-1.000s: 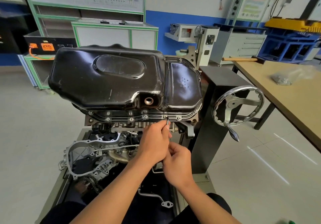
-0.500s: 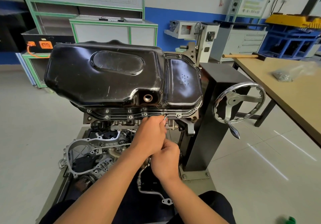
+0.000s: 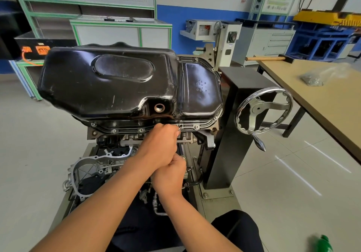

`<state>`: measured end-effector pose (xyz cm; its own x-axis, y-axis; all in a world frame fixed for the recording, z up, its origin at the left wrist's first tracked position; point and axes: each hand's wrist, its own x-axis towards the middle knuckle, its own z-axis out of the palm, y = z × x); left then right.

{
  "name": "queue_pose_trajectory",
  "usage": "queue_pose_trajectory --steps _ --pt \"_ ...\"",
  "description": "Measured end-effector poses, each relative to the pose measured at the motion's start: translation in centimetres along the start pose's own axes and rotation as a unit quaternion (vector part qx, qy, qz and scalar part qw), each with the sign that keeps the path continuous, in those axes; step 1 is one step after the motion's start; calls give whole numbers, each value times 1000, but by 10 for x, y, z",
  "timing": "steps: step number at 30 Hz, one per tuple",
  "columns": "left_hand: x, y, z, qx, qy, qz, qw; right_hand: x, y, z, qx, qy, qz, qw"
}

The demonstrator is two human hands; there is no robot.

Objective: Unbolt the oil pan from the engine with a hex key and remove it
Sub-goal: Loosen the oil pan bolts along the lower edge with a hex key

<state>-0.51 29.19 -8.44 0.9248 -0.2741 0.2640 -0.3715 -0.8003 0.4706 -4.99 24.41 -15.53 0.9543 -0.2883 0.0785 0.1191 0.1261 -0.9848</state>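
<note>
Loosening a front flange bolt, pan not off yet.
Left hand (image 3: 160, 146) pinches hex key (image 3: 179, 128), tip at a flange bolt; right hand (image 3: 170, 177) is curled just beneath, and I cannot tell what it holds. Oil pan (image 3: 117, 83) sits on the engine (image 3: 93, 133). Next, probably: turn the key, back the bolt out, move to the neighbouring bolts.

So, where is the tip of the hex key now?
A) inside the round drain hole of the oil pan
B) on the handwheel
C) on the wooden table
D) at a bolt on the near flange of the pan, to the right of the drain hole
D: the hex key, gripped in the left hand, meets a flange bolt of the oil pan, right of the open drain hole.
</note>
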Motion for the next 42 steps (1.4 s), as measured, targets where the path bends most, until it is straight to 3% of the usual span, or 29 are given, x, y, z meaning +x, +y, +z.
queue_pose_trajectory --steps 8,14,18,25,28,30,32,35,38,42 --pt "9 0 -5 68 -37 4 997 -4 -8 17 71 23 27 997" --pt "6 -4 -1 -32 3 0 999 2 -7 7 13 4 10 1000" --pt "7 -4 3 -43 19 -10 999 4 -7 1 -7 -24 4 1000" --pt "-6 16 31 -103 92 -100 985 10 -3 -48 -142 -78 -72 984" --pt "-4 41 50 -282 131 -177 934 24 -11 -97 -229 -83 -128 961" --pt "5 61 59 -471 156 -244 833 45 -24 -128 -327 -69 -193 923" --pt "14 78 58 -617 164 -303 708 66 -40 -150 -439 -50 -277 853" --pt "21 88 53 -702 179 -330 605 84 -57 -160 -525 -32 -365 768" --pt "18 93 47 -724 184 -307 590 90 -66 -155 -512 -1 -395 763" --pt "7 90 41 -698 189 -266 637 78 -67 -144 -473 13 -369 800"
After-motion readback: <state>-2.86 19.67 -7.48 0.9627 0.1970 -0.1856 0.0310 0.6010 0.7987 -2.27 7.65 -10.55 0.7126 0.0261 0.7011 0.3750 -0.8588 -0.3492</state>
